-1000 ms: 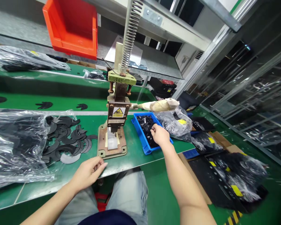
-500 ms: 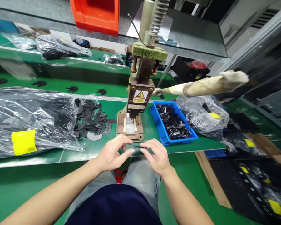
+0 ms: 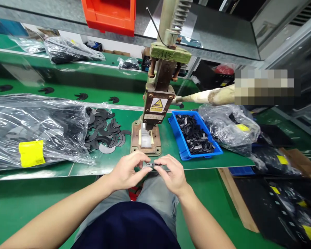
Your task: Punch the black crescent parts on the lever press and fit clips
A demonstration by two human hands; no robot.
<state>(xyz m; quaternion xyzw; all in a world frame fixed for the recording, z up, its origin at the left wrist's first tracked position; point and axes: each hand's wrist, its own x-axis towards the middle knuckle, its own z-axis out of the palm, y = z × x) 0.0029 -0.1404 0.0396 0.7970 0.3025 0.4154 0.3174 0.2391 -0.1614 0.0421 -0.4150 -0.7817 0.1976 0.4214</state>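
A small, thin black part [image 3: 152, 164] is held level between my two hands, just past the front edge of the bench. My left hand [image 3: 128, 170] pinches its left end between thumb and forefinger. Its right end sits between the thumb and fingers of my right hand [image 3: 172, 173]. Directly beyond them stands a hand press [image 3: 159, 103] with a warning label; a pale metal piece [image 3: 145, 140] lies on its base [image 3: 134, 147]. The fingers cover much of the small part, so its exact kind cannot be made out.
A blue bin [image 3: 182, 152] of small black parts stands right of the press. Flat curved dark pieces [image 3: 107, 135] spill from a clear plastic bag [image 3: 54, 128] on the left. The press lever [image 3: 209, 97] sticks out rightward. An orange bin [image 3: 110, 17] sits on the shelf above.
My left thumb and forefinger have closed on the left end of the small black part, which my right hand was holding alone. The camera view has shifted slightly.
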